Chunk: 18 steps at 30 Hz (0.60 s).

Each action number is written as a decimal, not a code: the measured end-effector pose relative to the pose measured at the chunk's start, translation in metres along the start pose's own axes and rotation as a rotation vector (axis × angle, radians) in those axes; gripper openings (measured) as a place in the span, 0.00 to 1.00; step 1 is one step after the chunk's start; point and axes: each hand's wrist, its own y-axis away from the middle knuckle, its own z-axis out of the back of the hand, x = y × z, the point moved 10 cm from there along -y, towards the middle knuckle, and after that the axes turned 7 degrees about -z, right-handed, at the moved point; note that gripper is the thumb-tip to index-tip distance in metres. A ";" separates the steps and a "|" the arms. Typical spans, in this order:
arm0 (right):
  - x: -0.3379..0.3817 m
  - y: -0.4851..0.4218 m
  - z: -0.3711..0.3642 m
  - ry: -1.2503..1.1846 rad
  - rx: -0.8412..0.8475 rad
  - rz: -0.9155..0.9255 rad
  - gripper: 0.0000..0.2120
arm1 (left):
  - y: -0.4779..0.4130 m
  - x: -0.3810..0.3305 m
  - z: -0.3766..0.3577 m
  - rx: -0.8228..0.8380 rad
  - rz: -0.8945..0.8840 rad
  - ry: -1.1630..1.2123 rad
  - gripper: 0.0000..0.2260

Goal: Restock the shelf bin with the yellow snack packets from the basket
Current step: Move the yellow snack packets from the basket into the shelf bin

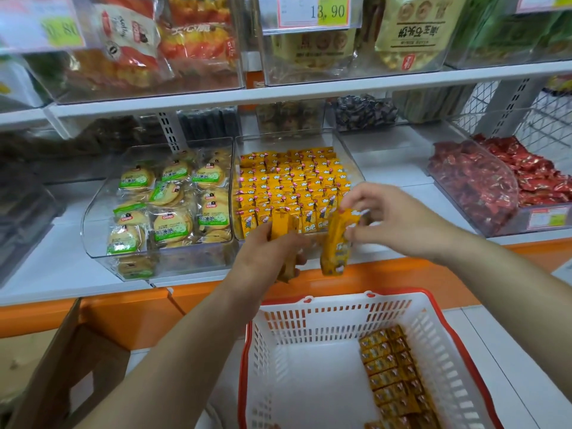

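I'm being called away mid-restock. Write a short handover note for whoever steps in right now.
Left hand: grips a bunch of yellow packets at the front of the shelf bin.
Right hand: pinches a single packet by its top, in front of the bin.
Done: bin holds packed rows almost to its front.
Left: place the held packets, then move the remaining packets lying along the right side of the basket.

Price tag [314,10]: you can read "13.90" on its yellow patch, on the upper shelf bin.
Left price tag [43,26]: digits too blurred for you to trust.
Gold pouch [411,32]: Chinese characters, not legible.
Biscuit packets [173,224]: green labels with Chinese characters, blurred.
Yellow snack packets [294,187]: no words you can make out.
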 end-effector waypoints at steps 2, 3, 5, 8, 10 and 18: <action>0.008 -0.010 0.026 0.094 -0.153 0.058 0.15 | -0.003 0.002 0.009 -0.032 0.030 0.065 0.07; 0.010 -0.017 0.037 0.194 -0.224 0.080 0.14 | -0.004 0.002 0.013 -0.040 0.028 0.073 0.06; 0.010 -0.031 0.050 0.410 -0.310 0.087 0.13 | -0.006 -0.002 0.017 -0.035 -0.019 0.034 0.09; -0.008 -0.056 0.050 0.548 -0.300 0.039 0.13 | -0.004 -0.010 0.019 -0.015 -0.074 0.022 0.18; -0.022 -0.072 0.045 0.668 -0.261 -0.005 0.15 | -0.004 -0.010 0.020 -0.011 -0.080 0.023 0.21; -0.046 -0.110 0.014 1.139 -0.097 -0.084 0.19 | -0.004 -0.010 0.019 -0.004 -0.097 -0.028 0.21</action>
